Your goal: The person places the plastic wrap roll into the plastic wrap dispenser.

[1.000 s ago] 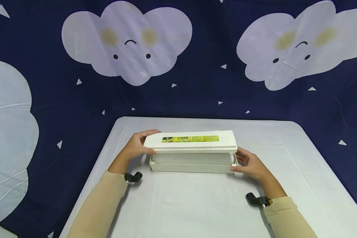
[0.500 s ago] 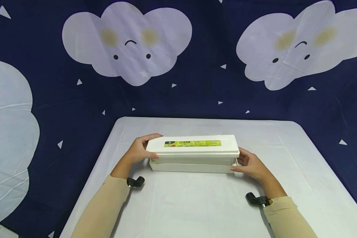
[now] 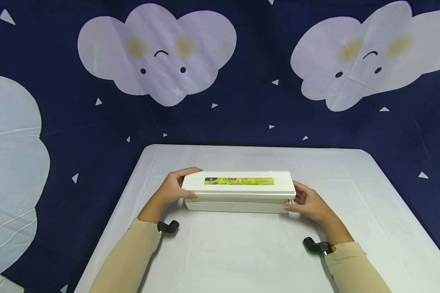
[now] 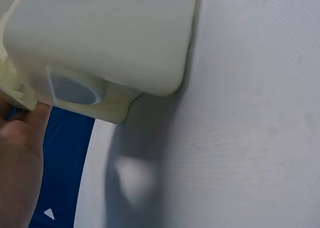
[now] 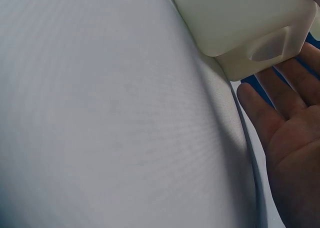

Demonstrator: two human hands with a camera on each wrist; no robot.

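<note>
A long white plastic cling film box stands on the table, its lid [image 3: 247, 188] sitting low over the base [image 3: 236, 207]. A narrow gap along the front parts the two. On the lid's top is a yellow-green label [image 3: 239, 181]. My left hand [image 3: 170, 188] grips the lid's left end, thumb at the front edge and fingers behind. At the right end, my right hand [image 3: 309, 203] holds the base between thumb and fingers. The left wrist view shows the end wall of the base [image 4: 110, 33] from close by. Whatever lies inside is hidden under the lid.
A white cloth covers the table [image 3: 242, 252] under the box. Behind hangs a dark blue curtain [image 3: 256, 122] with cloud prints. A black wrist camera sits on each wrist, the left one [image 3: 168, 227] and the right one [image 3: 317, 245].
My left hand has lowered the lid toward the base and slightly rightward. The white roll seen inside earlier is now covered. My right hand has stayed at the base's right end.
</note>
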